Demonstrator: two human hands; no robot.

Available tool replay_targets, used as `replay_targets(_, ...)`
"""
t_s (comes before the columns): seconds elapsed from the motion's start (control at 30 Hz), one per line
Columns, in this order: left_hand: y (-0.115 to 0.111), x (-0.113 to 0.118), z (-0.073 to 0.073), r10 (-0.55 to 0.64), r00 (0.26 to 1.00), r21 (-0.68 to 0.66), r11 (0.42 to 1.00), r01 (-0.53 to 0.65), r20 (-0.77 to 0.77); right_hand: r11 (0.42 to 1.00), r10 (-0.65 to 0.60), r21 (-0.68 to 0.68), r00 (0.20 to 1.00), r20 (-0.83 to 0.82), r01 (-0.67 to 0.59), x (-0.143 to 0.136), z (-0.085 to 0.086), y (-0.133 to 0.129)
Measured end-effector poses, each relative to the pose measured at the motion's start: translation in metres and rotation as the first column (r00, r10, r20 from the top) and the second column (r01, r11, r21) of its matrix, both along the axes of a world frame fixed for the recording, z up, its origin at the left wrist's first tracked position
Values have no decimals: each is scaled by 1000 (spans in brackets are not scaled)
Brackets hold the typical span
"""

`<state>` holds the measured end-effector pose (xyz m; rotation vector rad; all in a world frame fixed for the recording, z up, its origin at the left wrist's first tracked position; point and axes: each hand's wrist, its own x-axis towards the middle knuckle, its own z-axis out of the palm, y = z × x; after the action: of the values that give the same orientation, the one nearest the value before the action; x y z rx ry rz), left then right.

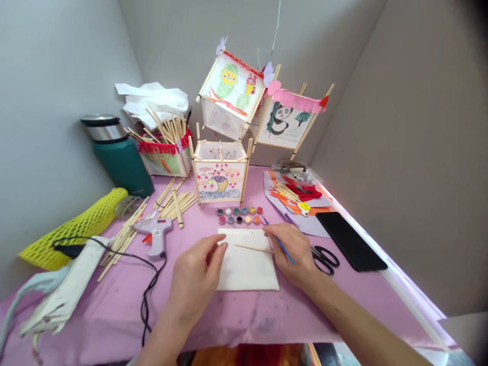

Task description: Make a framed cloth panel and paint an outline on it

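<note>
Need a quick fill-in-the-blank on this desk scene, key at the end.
The right hand holds a wooden stick and a slim ____ brush. The paint pots sit in ____ rows. The animal drawn on the pink-fringed box is a ____. The phone is coloured ____.

Missing words: blue; two; panda; black.

Both bare forearms reached in from the near edge, angled toward each other. The left hand (201, 267) was half curled, thumb and fingertips slightly parted; the right hand (292, 251) lay farther right, its fingers bent and drawn together.
</note>
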<state>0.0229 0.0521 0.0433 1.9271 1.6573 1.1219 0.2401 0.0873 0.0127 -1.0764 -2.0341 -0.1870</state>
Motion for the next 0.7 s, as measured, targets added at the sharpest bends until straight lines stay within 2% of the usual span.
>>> replay_targets(0.1,3,-2,28,65,998,97,993,-66,14,1000,-5,-8,997,72,5,5,-5,-5)
replay_targets(0.23,-13,3,66,94,995,235,967,-96,19,997,-28,-73,988,152,40,3,-8,-11)
replay_targets(0.3,-21,5,80,82,997,306,949,-78,1,992,-24,-114,981,193,47,1,-9,-12)
replay_targets(0.37,-23,5,86,78,997,356,932,-64,-25,989,-23,-139,975,219,54,0,-10,-12)
replay_targets(0.47,-9,2,79,58,993,322,946,-22,-101,987,-28,-150,975,220,62,-1,-13,-12)
replay_targets(0.57,15,1,53,7,975,117,993,19,-223,985,-45,-155,976,213,79,-2,-15,-12)
replay_targets(0.63,26,2,32,21,944,-15,1000,-27,-328,983,-60,-155,975,212,95,-3,-16,-12)
replay_targets(0.7,29,4,15,-4,910,-83,996,-33,-415,983,-67,-155,976,209,101,-3,-15,-12)
